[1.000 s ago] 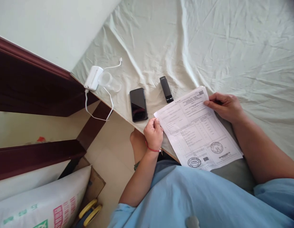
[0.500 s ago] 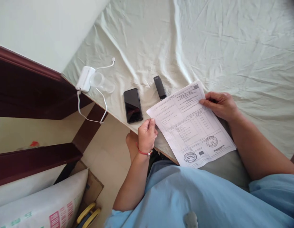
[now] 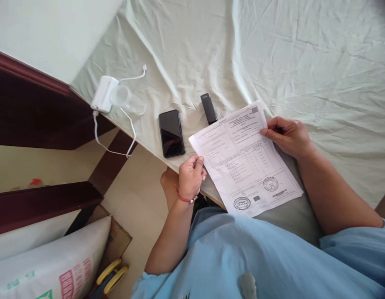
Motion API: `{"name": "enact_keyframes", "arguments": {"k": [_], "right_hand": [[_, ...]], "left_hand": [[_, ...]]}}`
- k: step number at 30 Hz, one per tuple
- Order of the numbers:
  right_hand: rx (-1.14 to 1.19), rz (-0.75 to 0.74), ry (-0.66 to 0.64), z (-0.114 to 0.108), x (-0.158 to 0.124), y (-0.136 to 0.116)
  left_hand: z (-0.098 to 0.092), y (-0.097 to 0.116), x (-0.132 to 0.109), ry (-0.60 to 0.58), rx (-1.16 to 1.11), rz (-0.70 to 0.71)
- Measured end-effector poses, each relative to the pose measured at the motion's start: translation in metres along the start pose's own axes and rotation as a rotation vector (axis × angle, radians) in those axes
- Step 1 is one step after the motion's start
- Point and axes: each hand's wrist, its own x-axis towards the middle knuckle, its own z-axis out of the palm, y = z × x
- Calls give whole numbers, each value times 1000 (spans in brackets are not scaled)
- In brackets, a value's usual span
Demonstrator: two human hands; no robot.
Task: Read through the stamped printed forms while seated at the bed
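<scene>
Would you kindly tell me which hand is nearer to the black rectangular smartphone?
Left: the left hand is close beside the near end of the black rectangular smartphone; the right hand is farther right, across the white printed paper sheets.

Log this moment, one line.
left hand: closed at left edge of papers | right hand: holds right edge | phone: left of papers | black device: partly hidden by papers

Bare left hand [image 3: 189,179] at six o'clock in view, thumb [image 3: 199,163] over curled fingers [image 3: 204,173]; bare right hand [image 3: 291,135] pinching at three o'clock!
</scene>
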Motion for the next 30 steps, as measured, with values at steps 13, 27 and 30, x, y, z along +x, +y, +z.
{"name": "enact_keyframes", "arguments": {"k": [13,27,30], "right_hand": [[269,40,158,5,2,5],[174,0,88,2,3,12],[174,2,35,-1,3,15]], "left_hand": [[-11,16,0,-284,5,-144],[-10,11,-9,-187,-38,-194],[-5,10,-9,-119,-64,-158]]}}
